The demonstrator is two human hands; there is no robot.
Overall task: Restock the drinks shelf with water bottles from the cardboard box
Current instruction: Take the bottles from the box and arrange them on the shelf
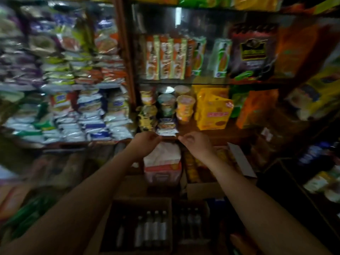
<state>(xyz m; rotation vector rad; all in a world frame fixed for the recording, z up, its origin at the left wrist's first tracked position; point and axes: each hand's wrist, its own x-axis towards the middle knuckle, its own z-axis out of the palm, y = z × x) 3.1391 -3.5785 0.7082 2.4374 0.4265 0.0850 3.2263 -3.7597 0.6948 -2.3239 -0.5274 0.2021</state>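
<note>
Both hands are raised at the centre of the frame, at the front edge of the snack shelf [211, 133], while the water bottles [152, 229] they are meant to move stand far below, in the open cardboard box [139, 201] at the bottom centre. The left hand [147, 142] and the right hand [197, 144] sit near each other on either side of a small white and blue packet [166, 128] lying at the shelf edge; their fingers look loosely curled, the left fingertips close to the packet's corner, but blur makes it impossible to tell whether either hand pinches anything. Neither holds a bottle. About 4 bottles show as pale upright shapes with caps pointing towards the camera, so their long axes run roughly vertical and a grasp would likely come from above, around the neck or shoulder. The box lies nearer the left forearm, which crosses just beside its left wall, so the left hand seems the shorter reach. A second dark box [191, 218] to the right also appears to hold bottles.
</note>
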